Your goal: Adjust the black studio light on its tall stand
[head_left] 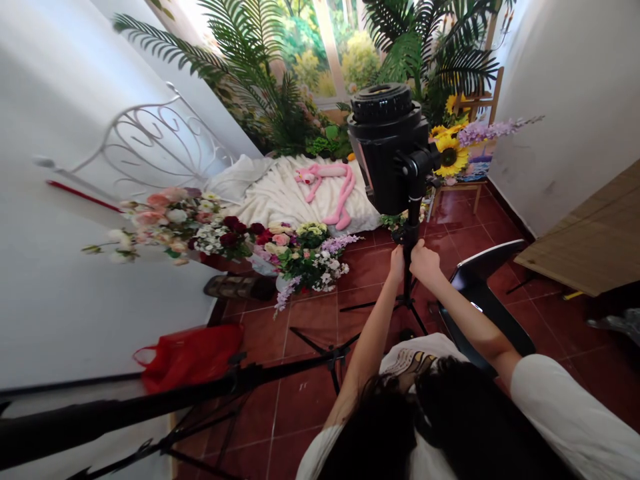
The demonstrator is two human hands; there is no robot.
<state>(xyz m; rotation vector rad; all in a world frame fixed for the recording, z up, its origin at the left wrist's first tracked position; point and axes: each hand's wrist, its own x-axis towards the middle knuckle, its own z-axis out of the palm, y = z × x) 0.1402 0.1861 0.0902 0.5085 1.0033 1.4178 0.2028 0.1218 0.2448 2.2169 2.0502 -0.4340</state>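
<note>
A black studio light (383, 157) sits on top of a black light stand (411, 235), its round front ring facing up. My left hand (397, 263) is closed on the stand's pole from the left, just below the light. On the pole's other side my right hand (425, 261) is closed in a fist against it, at about the same height. The exact finger placement on the pole's far side is hidden. Below my hands, the stand's legs spread over the floor.
A black chair (483, 300) stands close on the right, by a wooden panel (590, 230). Another black stand (190, 383) crosses the lower left, near a red bag (193, 357). Bouquets (300, 257) line a white-covered bed (260, 200) holding a pink plush toy (340, 190).
</note>
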